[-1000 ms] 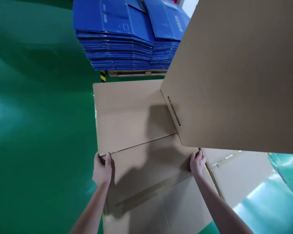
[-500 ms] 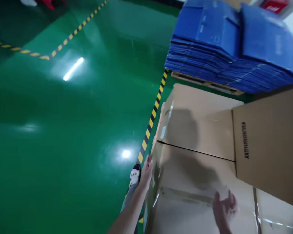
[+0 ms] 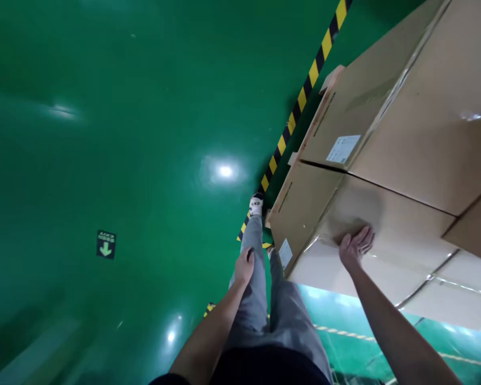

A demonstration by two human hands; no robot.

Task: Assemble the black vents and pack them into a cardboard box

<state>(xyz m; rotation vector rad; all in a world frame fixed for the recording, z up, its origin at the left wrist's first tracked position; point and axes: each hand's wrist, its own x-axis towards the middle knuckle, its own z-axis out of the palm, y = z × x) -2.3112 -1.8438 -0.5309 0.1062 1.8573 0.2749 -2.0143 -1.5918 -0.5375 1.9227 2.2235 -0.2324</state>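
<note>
My left hand hangs in front of my grey trouser leg with its fingers curled closed. A small dark spot shows at its fingertips, too little to name. My right hand is over the top of the nearest cardboard box, fingers stretched out and palm down. It seems to touch the box top, where its shadow falls. Clear tape runs along this box's edge, and a white label is stuck on its side.
A second large carton adjoins it, bearing another white label. Beneath them lies a wooden pallet. Yellow-and-black floor tape runs alongside on the green floor. A floor sign with an arrow lies left.
The view has swung down towards my legs, and the blue stack has left it. My left hand has moved from the box's side to before my leg. My right hand has come forward over the box.
</note>
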